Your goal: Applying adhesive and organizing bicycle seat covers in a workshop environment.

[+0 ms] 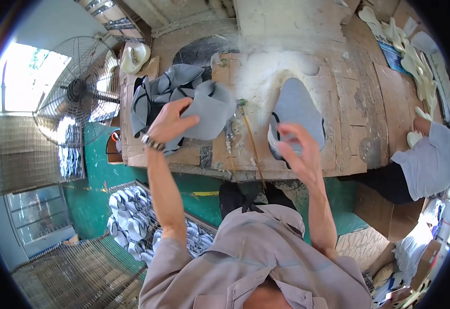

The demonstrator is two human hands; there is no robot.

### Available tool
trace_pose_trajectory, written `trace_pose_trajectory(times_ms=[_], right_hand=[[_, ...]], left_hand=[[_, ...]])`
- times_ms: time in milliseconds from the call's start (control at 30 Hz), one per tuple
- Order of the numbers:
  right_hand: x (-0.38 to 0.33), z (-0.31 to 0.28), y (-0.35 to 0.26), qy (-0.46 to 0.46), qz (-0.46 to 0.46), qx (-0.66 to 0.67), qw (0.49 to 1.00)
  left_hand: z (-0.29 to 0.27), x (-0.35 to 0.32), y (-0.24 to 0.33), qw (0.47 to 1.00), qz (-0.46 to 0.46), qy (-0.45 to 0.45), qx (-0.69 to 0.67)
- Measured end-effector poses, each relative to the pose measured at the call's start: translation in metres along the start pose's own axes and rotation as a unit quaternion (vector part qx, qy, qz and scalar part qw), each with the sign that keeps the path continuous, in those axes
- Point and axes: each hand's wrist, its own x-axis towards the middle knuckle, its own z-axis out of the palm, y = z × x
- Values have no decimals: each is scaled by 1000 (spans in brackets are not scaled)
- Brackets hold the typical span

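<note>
My left hand (169, 123), a metal-banded watch on its wrist, is over the left part of the worktable. Its thumb and fingers are spread at the near edge of a loose light-grey fabric piece (212, 114), which looks like a shoe upper. Behind and beneath lies a heap of similar grey pieces (176, 80) with black trim. My right hand (303, 153) is open, thumb and fingers apart, over the near end of a grey sole-shaped shoe piece (298, 105) with black edging. Whether its fingertips touch the piece cannot be told.
A thin brown stick or tube (250, 139) and a small metal-ended tool (228, 136) lie between the hands on the cardboard-covered table (348, 103). Cream shoe-shaped forms (418, 67) line the right. A caged fan (78, 90) stands left. Grey shoe pieces (132, 221) fill a rack below. Another person (426, 154) is at right.
</note>
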Motion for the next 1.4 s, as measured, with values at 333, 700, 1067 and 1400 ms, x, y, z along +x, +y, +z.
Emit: trace_pose_trajectory(times_ms=[333,700,1067,1400], right_hand=[[24,-9,-56,-243,-116,-93,959],[-104,7,101,-40,240,205,948],[-116,-26,103,-22,334,613,716],[-121,-37,81,-102,272,499,816]], left_hand=[[19,-35,136,972,191,-114,77],[124,37,38,978,44,-80,-189],[133,78,-21,923,27,102,-369],[180,102,-72,889,15,64,-454]])
